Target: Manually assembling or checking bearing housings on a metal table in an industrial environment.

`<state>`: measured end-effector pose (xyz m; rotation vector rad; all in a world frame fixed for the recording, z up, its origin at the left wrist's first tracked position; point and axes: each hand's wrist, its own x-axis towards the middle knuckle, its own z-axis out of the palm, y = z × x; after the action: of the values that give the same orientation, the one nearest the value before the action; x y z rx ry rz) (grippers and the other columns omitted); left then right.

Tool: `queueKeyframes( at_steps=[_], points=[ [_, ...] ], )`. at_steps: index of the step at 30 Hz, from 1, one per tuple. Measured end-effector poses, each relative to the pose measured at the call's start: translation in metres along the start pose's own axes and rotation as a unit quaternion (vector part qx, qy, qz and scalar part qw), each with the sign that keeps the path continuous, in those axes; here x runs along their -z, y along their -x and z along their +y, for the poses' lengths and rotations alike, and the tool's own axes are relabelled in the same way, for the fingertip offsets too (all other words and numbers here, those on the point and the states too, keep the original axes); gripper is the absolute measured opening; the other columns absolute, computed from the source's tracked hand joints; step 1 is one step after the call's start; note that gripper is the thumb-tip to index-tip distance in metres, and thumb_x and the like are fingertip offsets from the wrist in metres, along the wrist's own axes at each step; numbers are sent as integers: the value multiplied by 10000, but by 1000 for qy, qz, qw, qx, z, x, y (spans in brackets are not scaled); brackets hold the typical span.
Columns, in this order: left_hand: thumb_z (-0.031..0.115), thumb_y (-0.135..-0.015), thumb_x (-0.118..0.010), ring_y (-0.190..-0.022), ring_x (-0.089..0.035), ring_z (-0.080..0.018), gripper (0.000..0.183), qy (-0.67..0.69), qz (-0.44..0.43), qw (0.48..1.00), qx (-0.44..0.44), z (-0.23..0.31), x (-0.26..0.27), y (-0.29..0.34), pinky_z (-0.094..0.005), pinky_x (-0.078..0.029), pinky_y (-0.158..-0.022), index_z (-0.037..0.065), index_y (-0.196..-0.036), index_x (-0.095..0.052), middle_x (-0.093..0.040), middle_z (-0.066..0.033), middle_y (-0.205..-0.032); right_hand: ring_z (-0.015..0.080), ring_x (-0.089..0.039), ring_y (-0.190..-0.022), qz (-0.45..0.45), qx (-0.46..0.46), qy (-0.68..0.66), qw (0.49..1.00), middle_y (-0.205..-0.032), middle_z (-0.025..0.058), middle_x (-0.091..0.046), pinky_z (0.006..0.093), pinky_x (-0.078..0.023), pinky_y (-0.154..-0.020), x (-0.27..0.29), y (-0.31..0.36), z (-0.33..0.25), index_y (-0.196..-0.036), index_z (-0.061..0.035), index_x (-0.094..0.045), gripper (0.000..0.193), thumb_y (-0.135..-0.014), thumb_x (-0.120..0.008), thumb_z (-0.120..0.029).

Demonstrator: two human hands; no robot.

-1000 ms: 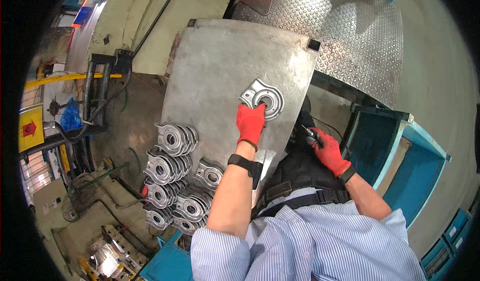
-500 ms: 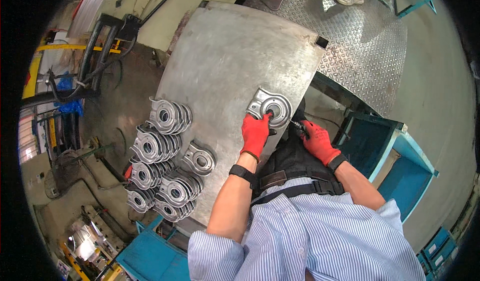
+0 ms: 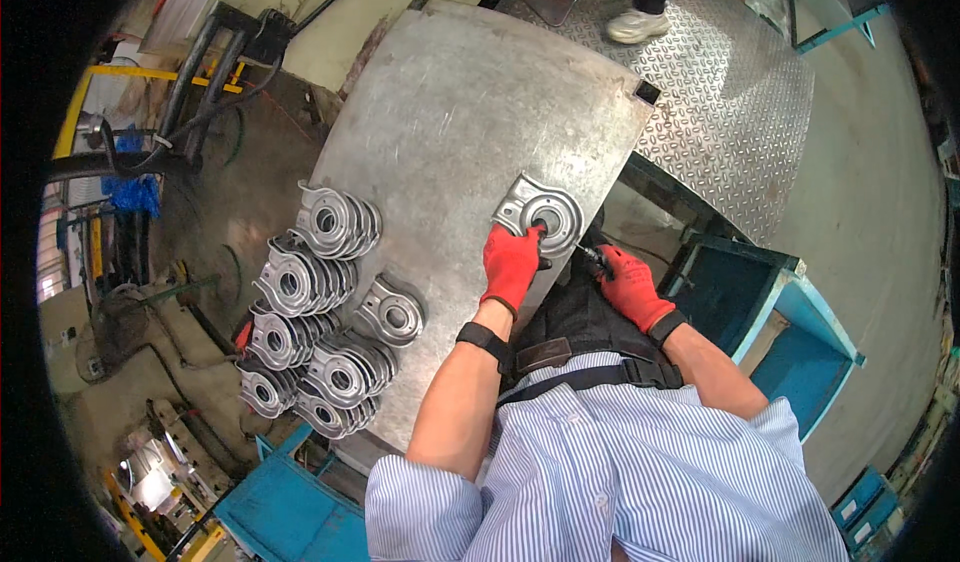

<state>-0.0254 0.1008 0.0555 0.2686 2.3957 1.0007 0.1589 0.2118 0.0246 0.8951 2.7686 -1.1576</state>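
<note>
A stamped metal bracket [image 3: 553, 205] with a round ringed hole lies at the right edge of the metal table [image 3: 470, 102]. My left hand [image 3: 513, 262], in a red glove with dark fingertips, is closed on the bracket's near side, its fingers at the hole. Beside the table edge, my right hand [image 3: 634, 287], gloved alike, is closed around a slim dark hand tool [image 3: 596, 256]. That tool's thin metal tip reaches the bracket's lower right rim; whether it touches I cannot tell.
Overlapping stacks of similar brackets [image 3: 340, 370] fill the table's left edge. One group [image 3: 393, 312] lies nearer the middle. Blue metal bins [image 3: 800, 332] stand at right, another blue surface [image 3: 290, 512] at lower left. Another person's shoe [image 3: 638, 27] rests on the tread-plate floor [image 3: 730, 112].
Both hands keep nearly the same place, bracket and tool included. My view has shifted slightly. The other person's feet have moved left on the tread plate.
</note>
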Motion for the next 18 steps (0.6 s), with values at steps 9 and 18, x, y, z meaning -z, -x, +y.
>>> queueKeyframes(
  at_steps=[9,18],
  points=[
    [295,-745,-703,-892,-615,-359,398,14,-13,1000,23,-4,-4,-4,-418,-485,-743,-15,-974,-606,-642,-219,-931,341,-576,-991,-2,-7,15,1000,-1095,147,-594,420,-476,-821,0,-2,3,-1169,-75,-520,430,-764,-632,-167],
    [303,-746,-700,-920,-603,-383,395,-16,-9,1000,5,-4,2,3,-444,-476,-770,1,-982,-603,-636,-224,-949,346,-579,-982,-1,28,22,999,-1099,160,-593,427,-475,-820,-1,-1,3,-1175,-61,-521,454,-750,-639,-169]
  ],
)
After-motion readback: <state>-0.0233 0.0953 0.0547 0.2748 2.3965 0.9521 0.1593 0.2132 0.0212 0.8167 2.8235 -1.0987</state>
